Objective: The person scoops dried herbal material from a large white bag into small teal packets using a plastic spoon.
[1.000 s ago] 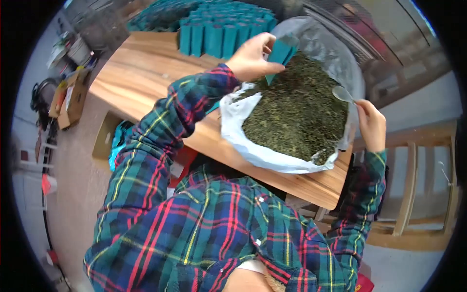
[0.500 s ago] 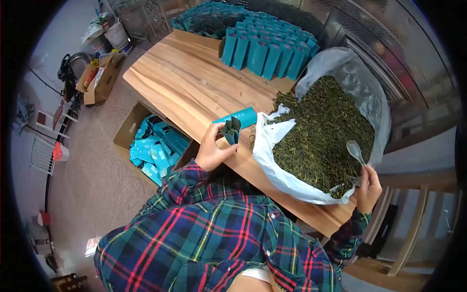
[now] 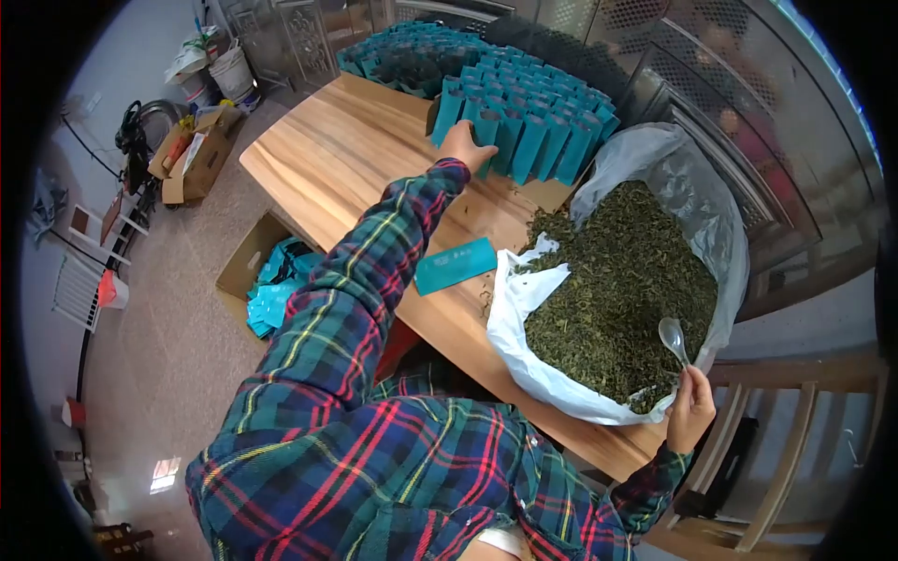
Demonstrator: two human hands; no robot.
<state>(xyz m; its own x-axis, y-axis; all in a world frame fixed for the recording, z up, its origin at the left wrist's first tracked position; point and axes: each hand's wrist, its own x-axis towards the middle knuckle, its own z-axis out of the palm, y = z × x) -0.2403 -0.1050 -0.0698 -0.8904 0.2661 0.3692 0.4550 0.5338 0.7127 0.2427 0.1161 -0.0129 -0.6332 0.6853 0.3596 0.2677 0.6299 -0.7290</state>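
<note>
My left hand (image 3: 464, 147) reaches to the back of the table, closed around a teal pouch (image 3: 487, 129) at the front left of the standing rows. Its fingers are partly hidden. Many upright teal pouches (image 3: 547, 136) with open tops stand packed together there. In my right hand (image 3: 690, 408) is a clear plastic spoon (image 3: 671, 337), its bowl over dried tea leaves (image 3: 622, 280). The leaves fill a large white plastic bag (image 3: 547, 381). Another teal pouch (image 3: 456, 266) lies flat on the wood beside the bag.
The wooden table (image 3: 337, 150) runs from upper left to lower right. A cardboard box (image 3: 240, 266) of flat teal pouches sits below its left edge, partly behind my sleeve. A wooden chair (image 3: 781, 458) is at right. Another box (image 3: 192, 168) stands on the floor.
My left hand has moved from the near table edge, where it held an open pouch, to the standing rows at the back. My right hand still holds the spoon over the leaves.
</note>
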